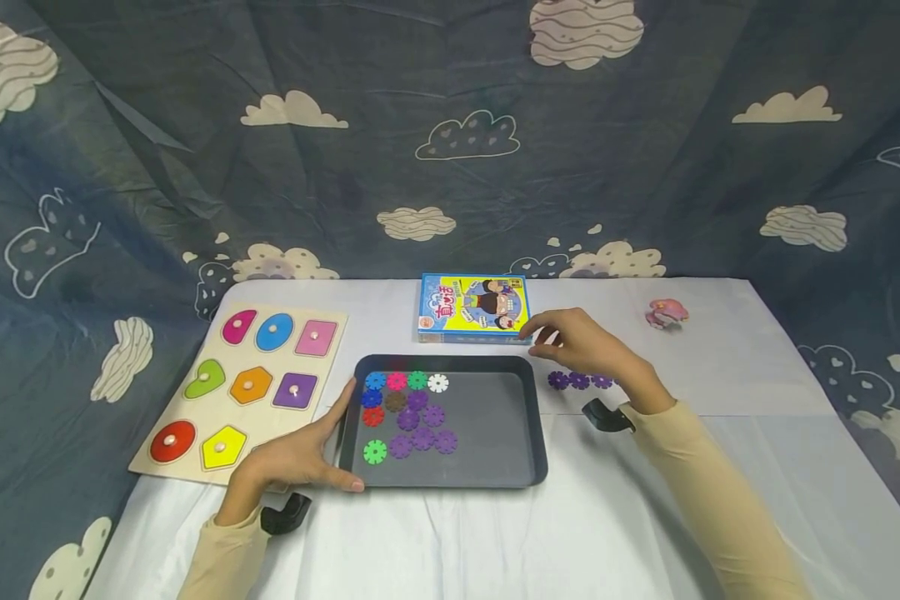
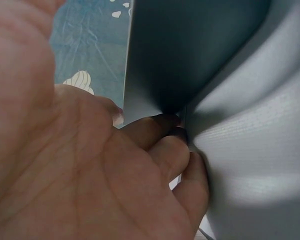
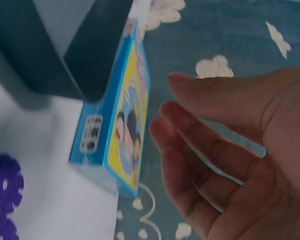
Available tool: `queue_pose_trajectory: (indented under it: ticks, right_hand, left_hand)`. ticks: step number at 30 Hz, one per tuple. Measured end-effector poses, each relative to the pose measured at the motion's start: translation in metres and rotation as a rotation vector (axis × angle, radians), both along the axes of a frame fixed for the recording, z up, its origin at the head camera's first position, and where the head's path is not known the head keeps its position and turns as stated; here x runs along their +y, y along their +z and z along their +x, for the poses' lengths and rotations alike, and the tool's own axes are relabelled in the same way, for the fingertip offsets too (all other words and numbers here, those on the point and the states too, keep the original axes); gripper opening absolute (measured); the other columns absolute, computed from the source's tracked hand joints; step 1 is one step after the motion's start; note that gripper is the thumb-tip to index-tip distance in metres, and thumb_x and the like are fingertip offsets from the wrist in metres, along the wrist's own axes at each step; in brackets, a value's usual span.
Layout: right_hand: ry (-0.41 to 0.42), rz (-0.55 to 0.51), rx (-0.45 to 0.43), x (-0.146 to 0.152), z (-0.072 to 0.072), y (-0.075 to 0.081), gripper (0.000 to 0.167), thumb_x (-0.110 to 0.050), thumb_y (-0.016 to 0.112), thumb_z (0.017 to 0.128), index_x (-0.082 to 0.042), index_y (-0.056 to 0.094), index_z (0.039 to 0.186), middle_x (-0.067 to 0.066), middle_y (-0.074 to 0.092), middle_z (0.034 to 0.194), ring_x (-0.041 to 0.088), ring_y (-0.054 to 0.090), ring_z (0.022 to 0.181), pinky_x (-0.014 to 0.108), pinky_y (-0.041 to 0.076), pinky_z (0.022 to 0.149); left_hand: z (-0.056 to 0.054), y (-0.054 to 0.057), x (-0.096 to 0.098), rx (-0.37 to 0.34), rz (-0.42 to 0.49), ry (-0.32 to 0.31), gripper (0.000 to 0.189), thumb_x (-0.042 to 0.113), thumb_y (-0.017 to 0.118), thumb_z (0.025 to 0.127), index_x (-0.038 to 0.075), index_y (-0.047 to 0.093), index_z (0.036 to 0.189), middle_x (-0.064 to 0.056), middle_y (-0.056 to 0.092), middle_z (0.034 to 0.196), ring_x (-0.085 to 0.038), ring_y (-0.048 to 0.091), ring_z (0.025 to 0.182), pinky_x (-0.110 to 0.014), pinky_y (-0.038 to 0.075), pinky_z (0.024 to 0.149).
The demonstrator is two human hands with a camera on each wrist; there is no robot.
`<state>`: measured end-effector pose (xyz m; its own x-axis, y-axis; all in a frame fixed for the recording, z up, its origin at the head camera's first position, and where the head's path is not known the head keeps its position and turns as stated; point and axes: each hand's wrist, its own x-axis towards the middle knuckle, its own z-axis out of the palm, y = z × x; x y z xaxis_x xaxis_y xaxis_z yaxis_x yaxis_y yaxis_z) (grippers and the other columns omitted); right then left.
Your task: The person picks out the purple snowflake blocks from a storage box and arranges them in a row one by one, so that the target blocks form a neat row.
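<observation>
A dark grey tray [image 1: 487,475] lies on the table with several small notched plastic discs in its left half, many of them purple [image 1: 422,438]. My left hand [image 1: 300,454] grips the tray at its near left corner, thumb along the front rim. In the left wrist view its fingers [image 2: 170,155] bend against the outer wall. My right hand [image 1: 581,340] hovers beside a blue and yellow card-game box [image 1: 474,308], past the tray's far right corner. Nothing shows between its loosely bent fingers [image 3: 177,177]. A row of purple discs [image 1: 579,381] lies below that hand, partly covered by the wrist.
On the left, a wooden shape-puzzle board [image 1: 217,392] with knobbed pieces lies close to the tray, partly behind my left hand. A small pink toy figure [image 1: 666,313] stands at the back right. A cloud-patterned cloth [image 1: 465,192] hangs behind the white-covered table [image 1: 495,546].
</observation>
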<state>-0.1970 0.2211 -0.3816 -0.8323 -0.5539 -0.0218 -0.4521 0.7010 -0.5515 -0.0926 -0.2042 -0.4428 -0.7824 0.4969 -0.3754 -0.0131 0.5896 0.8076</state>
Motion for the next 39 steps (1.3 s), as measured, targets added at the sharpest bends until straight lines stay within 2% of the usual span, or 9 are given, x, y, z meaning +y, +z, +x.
queue_pose_trajectory:
  ticks: [7, 14, 17, 20, 26, 28, 33, 39]
  right_hand:
    - [0.152, 0.037, -0.025, -0.027, 0.0, 0.002, 0.029, -0.008, 0.075, 0.089, -0.003, 0.071, 0.117, 0.012, 0.073, 0.114, 0.023, 0.071, 0.096, 0.041, 0.061, 0.083]
    - [0.232, 0.078, -0.096, -0.05, -0.002, -0.005, 0.027, -0.011, 0.075, 0.089, -0.005, 0.071, 0.116, 0.01, 0.073, 0.107, 0.015, 0.065, 0.086, 0.029, 0.058, 0.075]
    - [0.282, 0.096, -0.113, -0.059, -0.003, -0.007, 0.029, -0.012, 0.076, 0.089, -0.006, 0.071, 0.117, 0.009, 0.073, 0.109, 0.013, 0.063, 0.085, 0.026, 0.056, 0.077]
    - [0.333, 0.108, -0.13, -0.068, -0.003, -0.007, 0.03, -0.013, 0.076, 0.089, -0.006, 0.07, 0.118, 0.01, 0.072, 0.111, 0.015, 0.061, 0.086, 0.028, 0.055, 0.079]
    - [0.426, 0.187, -0.111, -0.086, -0.006, -0.009, 0.025, -0.012, 0.075, 0.09, -0.009, 0.072, 0.115, 0.005, 0.071, 0.109, 0.022, 0.061, 0.092, 0.03, 0.052, 0.083]
    - [0.456, 0.212, -0.113, -0.092, -0.007, -0.011, 0.023, -0.012, 0.074, 0.09, -0.01, 0.073, 0.113, 0.003, 0.071, 0.107, 0.02, 0.059, 0.09, 0.029, 0.05, 0.082]
    - [0.504, 0.232, -0.148, -0.107, -0.009, -0.016, 0.021, -0.011, 0.075, 0.089, -0.013, 0.074, 0.11, 0.001, 0.072, 0.104, 0.017, 0.057, 0.085, 0.025, 0.048, 0.077]
    - [0.553, 0.247, -0.165, -0.123, -0.009, -0.021, 0.019, -0.008, 0.075, 0.088, -0.012, 0.074, 0.106, 0.001, 0.073, 0.104, 0.017, 0.064, 0.092, 0.024, 0.052, 0.082]
  left_hand:
    - [0.0, 0.0, 0.0, 0.001, 0.0, 0.002, 0.143, 0.031, 0.094, 0.066, 0.029, -0.013, 0.161, -0.015, -0.01, 0.169, -0.044, 0.0, 0.154, -0.069, 0.012, 0.12]
    - [0.0, -0.001, 0.0, 0.006, 0.002, -0.01, 0.143, 0.033, 0.094, 0.067, 0.029, -0.014, 0.16, -0.013, -0.011, 0.169, -0.043, 0.001, 0.154, -0.069, 0.012, 0.12]
    - [0.0, -0.002, 0.0, 0.002, -0.005, -0.003, 0.143, 0.033, 0.094, 0.066, 0.03, -0.013, 0.16, -0.013, -0.01, 0.169, -0.043, 0.001, 0.154, -0.069, 0.012, 0.12]
    - [0.0, -0.001, 0.0, -0.002, -0.013, 0.003, 0.142, 0.033, 0.094, 0.066, 0.03, -0.013, 0.16, -0.013, -0.009, 0.169, -0.044, 0.002, 0.154, -0.068, 0.012, 0.12]
    - [0.0, -0.001, -0.001, 0.008, -0.026, 0.002, 0.142, 0.034, 0.094, 0.067, 0.03, -0.013, 0.16, -0.013, -0.009, 0.169, -0.045, 0.003, 0.154, -0.07, 0.014, 0.119]
    - [0.0, -0.001, -0.001, 0.01, -0.028, 0.001, 0.142, 0.034, 0.094, 0.067, 0.03, -0.013, 0.16, -0.014, -0.009, 0.169, -0.045, 0.003, 0.154, -0.07, 0.014, 0.119]
    - [0.0, -0.002, -0.001, 0.003, -0.026, 0.007, 0.142, 0.033, 0.094, 0.067, 0.031, -0.013, 0.16, -0.014, -0.009, 0.169, -0.045, 0.003, 0.154, -0.069, 0.013, 0.119]
    - [0.0, 0.0, 0.0, 0.005, -0.031, 0.004, 0.142, 0.033, 0.094, 0.066, 0.03, -0.013, 0.16, -0.014, -0.009, 0.169, -0.045, 0.003, 0.154, -0.069, 0.014, 0.119]
